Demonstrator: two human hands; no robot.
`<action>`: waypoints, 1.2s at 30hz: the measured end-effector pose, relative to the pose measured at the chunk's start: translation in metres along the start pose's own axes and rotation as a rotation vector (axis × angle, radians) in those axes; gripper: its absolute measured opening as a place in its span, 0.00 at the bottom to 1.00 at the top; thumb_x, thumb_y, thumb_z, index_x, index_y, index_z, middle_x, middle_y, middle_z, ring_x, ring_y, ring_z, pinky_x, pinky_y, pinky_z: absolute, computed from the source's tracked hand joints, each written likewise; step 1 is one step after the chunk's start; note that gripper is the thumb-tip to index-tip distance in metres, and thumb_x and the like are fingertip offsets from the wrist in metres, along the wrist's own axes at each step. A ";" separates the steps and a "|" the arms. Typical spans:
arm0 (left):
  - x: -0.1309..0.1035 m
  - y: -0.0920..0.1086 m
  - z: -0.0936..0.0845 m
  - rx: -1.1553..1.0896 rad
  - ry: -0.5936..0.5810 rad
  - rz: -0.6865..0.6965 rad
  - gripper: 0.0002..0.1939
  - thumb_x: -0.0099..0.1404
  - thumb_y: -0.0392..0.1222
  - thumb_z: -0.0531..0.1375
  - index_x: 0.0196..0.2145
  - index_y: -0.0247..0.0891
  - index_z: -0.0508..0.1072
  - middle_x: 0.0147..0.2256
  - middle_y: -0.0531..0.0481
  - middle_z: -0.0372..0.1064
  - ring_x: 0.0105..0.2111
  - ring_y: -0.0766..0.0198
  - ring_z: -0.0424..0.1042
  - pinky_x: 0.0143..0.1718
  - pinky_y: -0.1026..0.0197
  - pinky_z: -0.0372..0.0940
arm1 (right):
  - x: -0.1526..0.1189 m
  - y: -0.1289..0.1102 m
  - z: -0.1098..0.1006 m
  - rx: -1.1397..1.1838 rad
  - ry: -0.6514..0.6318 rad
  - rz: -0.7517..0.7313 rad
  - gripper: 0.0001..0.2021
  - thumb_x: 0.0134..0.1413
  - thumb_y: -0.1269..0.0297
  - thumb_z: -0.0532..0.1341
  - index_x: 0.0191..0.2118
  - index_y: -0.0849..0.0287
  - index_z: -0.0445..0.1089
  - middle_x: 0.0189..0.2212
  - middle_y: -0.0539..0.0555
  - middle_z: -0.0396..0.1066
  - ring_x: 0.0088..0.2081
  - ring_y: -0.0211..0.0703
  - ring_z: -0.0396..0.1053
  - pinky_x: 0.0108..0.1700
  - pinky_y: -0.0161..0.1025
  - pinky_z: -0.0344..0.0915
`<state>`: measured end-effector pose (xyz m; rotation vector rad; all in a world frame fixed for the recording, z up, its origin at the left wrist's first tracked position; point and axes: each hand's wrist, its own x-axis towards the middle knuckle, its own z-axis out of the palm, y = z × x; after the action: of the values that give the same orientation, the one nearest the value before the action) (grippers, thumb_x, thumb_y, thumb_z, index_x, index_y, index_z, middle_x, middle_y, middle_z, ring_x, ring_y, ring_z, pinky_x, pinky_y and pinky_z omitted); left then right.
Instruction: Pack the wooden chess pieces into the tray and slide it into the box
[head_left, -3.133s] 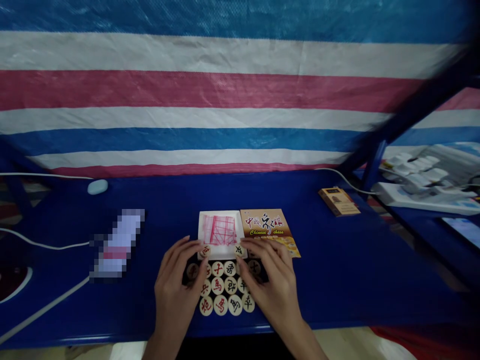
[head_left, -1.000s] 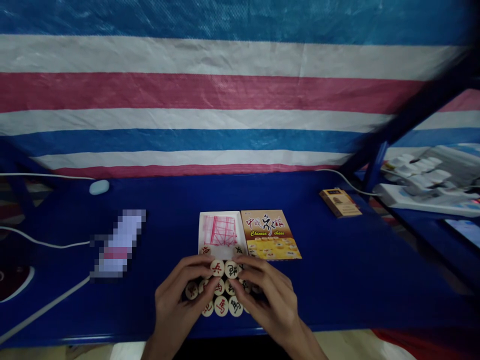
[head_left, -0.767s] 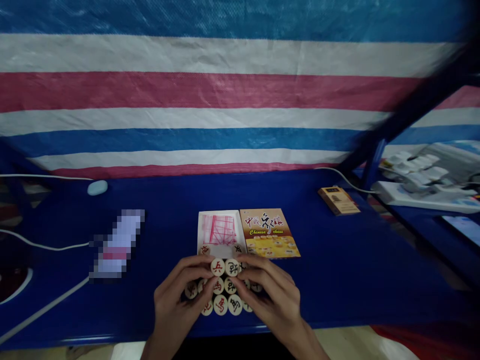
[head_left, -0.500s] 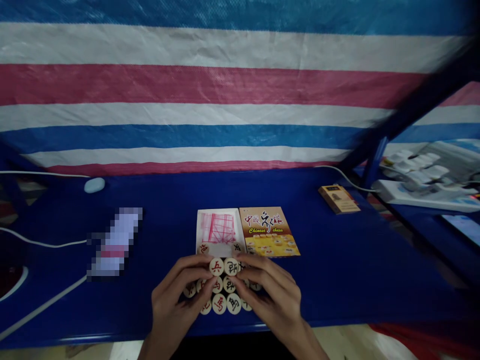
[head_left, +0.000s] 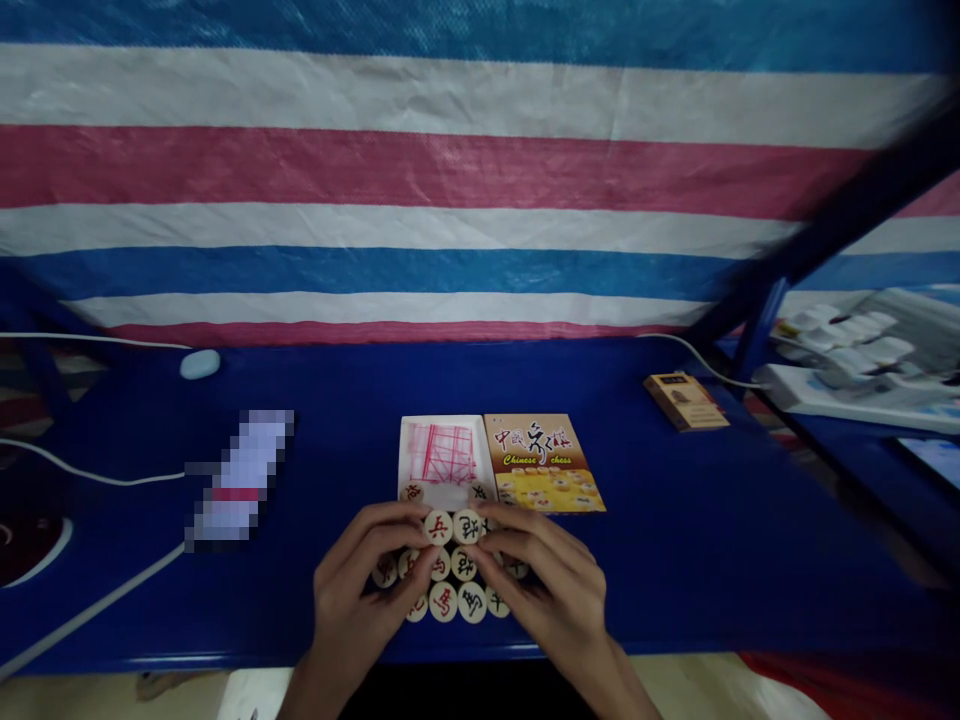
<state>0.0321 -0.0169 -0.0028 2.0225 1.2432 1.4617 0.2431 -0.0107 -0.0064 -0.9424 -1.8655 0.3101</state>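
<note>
With closed fingertips, my left hand pinches a round Chinese chess piece with a red character. My right hand has its fingers closed on a piece with a black character, right beside the red one. Below them on the table are more pieces in rows, among them a red-marked piece and a black-marked piece. My fingers hide some of these. Just beyond my hands lies an open white box with a red-lined sheet inside. The Chinese chess lid lies against its right side.
On the blue table, a blurred-out phone with cables lies left, near a small pale case. A small tan box rests at right. Further right is a power strip with plugs. Striped sheeting hangs behind.
The view has shifted slightly, so everything sits a little further right. Both hands keep their pinch on the two pieces, with almost no movement.
</note>
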 end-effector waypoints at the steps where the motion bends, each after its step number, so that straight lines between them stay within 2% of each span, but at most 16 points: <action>1: 0.000 0.000 0.000 -0.002 0.001 -0.001 0.11 0.63 0.28 0.66 0.41 0.40 0.74 0.44 0.49 0.75 0.44 0.65 0.77 0.45 0.63 0.73 | -0.001 0.000 0.000 -0.001 -0.004 0.004 0.12 0.56 0.77 0.68 0.42 0.56 0.72 0.47 0.54 0.78 0.45 0.41 0.78 0.45 0.39 0.75; 7: 0.001 -0.002 0.002 0.035 -0.014 -0.001 0.13 0.63 0.29 0.65 0.44 0.41 0.74 0.45 0.49 0.74 0.44 0.64 0.76 0.45 0.60 0.73 | 0.002 0.001 0.002 -0.007 -0.017 0.023 0.13 0.56 0.76 0.68 0.44 0.54 0.71 0.46 0.53 0.78 0.46 0.43 0.77 0.45 0.42 0.73; 13: 0.009 -0.004 0.002 0.173 0.014 -0.091 0.12 0.66 0.33 0.64 0.46 0.43 0.74 0.44 0.50 0.74 0.46 0.62 0.73 0.49 0.56 0.69 | 0.011 0.003 0.003 -0.119 0.052 0.160 0.11 0.58 0.72 0.67 0.44 0.52 0.71 0.44 0.51 0.78 0.47 0.46 0.72 0.48 0.47 0.70; 16: 0.020 -0.006 0.001 0.201 -0.007 -0.096 0.11 0.67 0.35 0.64 0.46 0.44 0.74 0.44 0.50 0.74 0.46 0.61 0.73 0.48 0.56 0.69 | 0.017 0.009 0.003 -0.146 0.010 0.194 0.07 0.60 0.70 0.65 0.41 0.52 0.71 0.44 0.50 0.78 0.49 0.48 0.71 0.50 0.49 0.69; 20: 0.032 -0.014 0.002 0.266 -0.035 -0.042 0.10 0.67 0.36 0.64 0.45 0.45 0.75 0.43 0.51 0.75 0.46 0.59 0.73 0.48 0.53 0.68 | 0.024 0.015 0.006 -0.177 -0.052 0.165 0.05 0.60 0.69 0.64 0.40 0.52 0.71 0.44 0.51 0.78 0.51 0.51 0.70 0.50 0.52 0.68; 28: 0.029 -0.019 0.006 0.349 -0.069 -0.031 0.08 0.67 0.37 0.64 0.43 0.45 0.76 0.42 0.52 0.76 0.45 0.57 0.74 0.46 0.51 0.65 | 0.024 0.011 0.013 -0.163 -0.097 0.176 0.04 0.62 0.69 0.63 0.39 0.51 0.71 0.42 0.49 0.78 0.53 0.51 0.68 0.52 0.52 0.65; 33: 0.030 -0.021 0.000 0.363 -0.106 -0.029 0.08 0.69 0.36 0.61 0.44 0.45 0.76 0.48 0.49 0.75 0.52 0.54 0.71 0.52 0.47 0.65 | 0.024 0.013 0.011 -0.183 -0.118 0.183 0.04 0.64 0.69 0.61 0.41 0.52 0.72 0.42 0.50 0.78 0.55 0.52 0.67 0.53 0.53 0.63; 36: 0.031 -0.023 -0.002 0.397 -0.124 -0.002 0.11 0.70 0.35 0.59 0.48 0.45 0.75 0.54 0.48 0.73 0.60 0.51 0.66 0.57 0.43 0.63 | 0.023 0.014 0.010 -0.187 -0.141 0.193 0.07 0.65 0.69 0.59 0.45 0.52 0.72 0.43 0.50 0.78 0.56 0.51 0.66 0.54 0.52 0.62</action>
<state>0.0225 0.0201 0.0002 2.3162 1.5782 1.1333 0.2365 0.0167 -0.0041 -1.2609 -1.9602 0.3291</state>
